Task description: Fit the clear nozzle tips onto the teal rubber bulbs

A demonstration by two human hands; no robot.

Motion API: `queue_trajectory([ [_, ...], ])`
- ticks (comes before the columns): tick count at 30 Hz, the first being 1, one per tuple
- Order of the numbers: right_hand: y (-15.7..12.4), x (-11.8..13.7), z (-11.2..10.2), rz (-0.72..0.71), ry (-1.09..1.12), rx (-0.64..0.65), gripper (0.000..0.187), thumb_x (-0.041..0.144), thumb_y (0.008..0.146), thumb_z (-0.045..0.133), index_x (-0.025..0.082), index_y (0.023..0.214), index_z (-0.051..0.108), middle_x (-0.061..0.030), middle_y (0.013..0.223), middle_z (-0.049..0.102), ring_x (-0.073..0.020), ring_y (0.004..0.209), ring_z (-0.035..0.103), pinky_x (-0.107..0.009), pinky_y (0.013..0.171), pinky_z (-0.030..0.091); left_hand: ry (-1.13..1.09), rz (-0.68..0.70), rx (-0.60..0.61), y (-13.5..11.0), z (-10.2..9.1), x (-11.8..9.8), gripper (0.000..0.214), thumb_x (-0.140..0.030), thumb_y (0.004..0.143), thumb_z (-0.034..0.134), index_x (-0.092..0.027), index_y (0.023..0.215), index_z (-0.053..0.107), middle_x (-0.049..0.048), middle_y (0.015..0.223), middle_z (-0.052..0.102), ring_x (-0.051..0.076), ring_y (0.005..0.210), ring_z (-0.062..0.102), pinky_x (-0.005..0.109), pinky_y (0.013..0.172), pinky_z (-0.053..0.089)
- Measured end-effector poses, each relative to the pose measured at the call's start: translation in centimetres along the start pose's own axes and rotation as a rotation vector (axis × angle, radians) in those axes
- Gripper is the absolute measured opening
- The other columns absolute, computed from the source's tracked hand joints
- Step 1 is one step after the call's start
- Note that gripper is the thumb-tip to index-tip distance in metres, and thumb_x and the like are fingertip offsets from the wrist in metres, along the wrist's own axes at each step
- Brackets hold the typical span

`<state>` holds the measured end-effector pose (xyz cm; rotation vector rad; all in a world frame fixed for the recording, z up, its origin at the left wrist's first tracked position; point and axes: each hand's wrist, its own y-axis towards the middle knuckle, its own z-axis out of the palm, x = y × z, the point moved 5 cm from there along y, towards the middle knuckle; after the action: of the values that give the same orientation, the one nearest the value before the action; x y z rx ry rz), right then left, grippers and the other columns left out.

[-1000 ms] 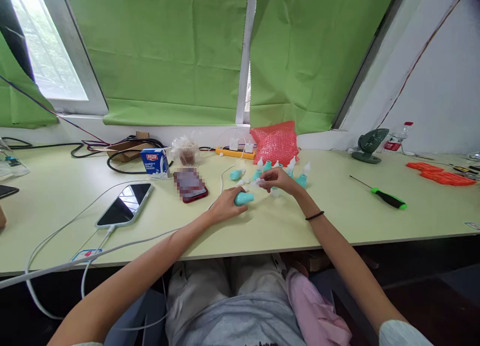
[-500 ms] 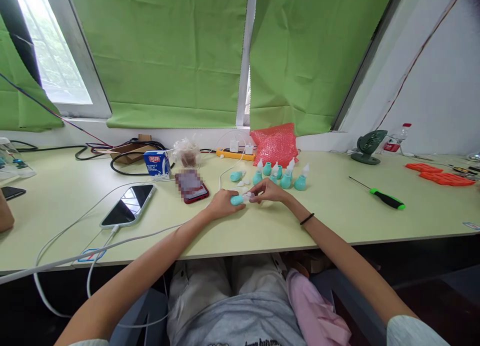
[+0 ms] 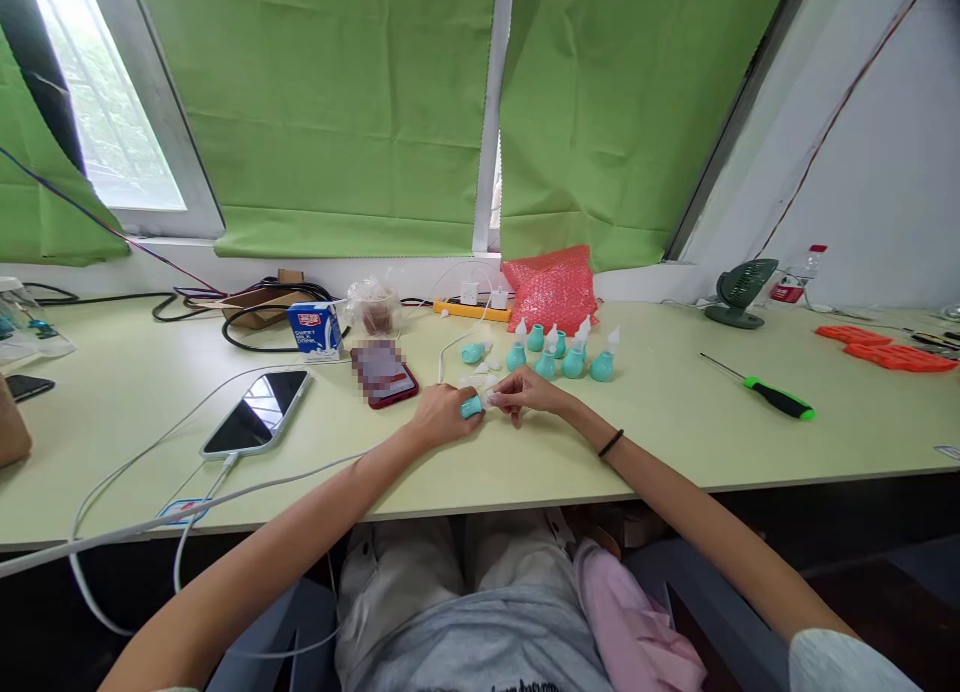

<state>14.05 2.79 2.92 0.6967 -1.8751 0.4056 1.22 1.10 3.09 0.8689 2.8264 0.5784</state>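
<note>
My left hand [image 3: 440, 416] is closed round a small teal rubber bulb [image 3: 472, 406] that rests on the pale green table [image 3: 675, 422]. My right hand [image 3: 527, 391] pinches a small white tip [image 3: 489, 398] against the bulb's open end, so both hands meet at the bulb. Just behind them stand several more teal bulbs with white tips [image 3: 571, 355], one lying on its side [image 3: 472, 351]. A few loose white tips [image 3: 481, 370] lie beside them.
A phone on a white cable [image 3: 257, 422] and a red-cased phone [image 3: 384, 369] lie to the left. A milk carton [image 3: 315, 329], plastic bag [image 3: 372, 305], power strip [image 3: 471, 308] and red bubble wrap [image 3: 551, 283] sit behind. A green-handled screwdriver [image 3: 765, 394] and small fan [image 3: 739, 290] lie right.
My right hand has come down from the group of bulbs to the bulb in my left hand and brought a white tip to its end. The left hand has turned the bulb.
</note>
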Motion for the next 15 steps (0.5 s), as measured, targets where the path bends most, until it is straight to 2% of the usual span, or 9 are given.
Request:
queue_trajectory([
  [8,0.3,-0.9,0.2,0.131,0.1,0.118,0.033,0.04,0.065,0.06,0.008,0.058,0.054,0.0022,0.049,0.049,-0.0055,0.038,0.048,-0.019,0.04,0.047,0.081,0.056,-0.015,0.0,-0.2,-0.8,0.037,-0.044,0.074,0.041,-0.014,0.083,0.059,0.0118,0.065,0.064,0.025,0.066,0.06,0.031,0.058,0.039],
  [15,0.1,-1.3,0.1,0.193,0.106,0.161,0.032,0.039,0.064,0.06,0.008,0.06,0.056,0.0023,0.046,0.048,-0.0059,0.038,0.046,-0.023,0.041,0.05,0.031,0.12,-0.027,-0.3,-0.4,-1.8,0.04,-0.046,0.077,0.037,-0.012,0.081,0.059,0.0136,0.063,0.062,0.025,0.067,0.059,0.034,0.064,0.038],
])
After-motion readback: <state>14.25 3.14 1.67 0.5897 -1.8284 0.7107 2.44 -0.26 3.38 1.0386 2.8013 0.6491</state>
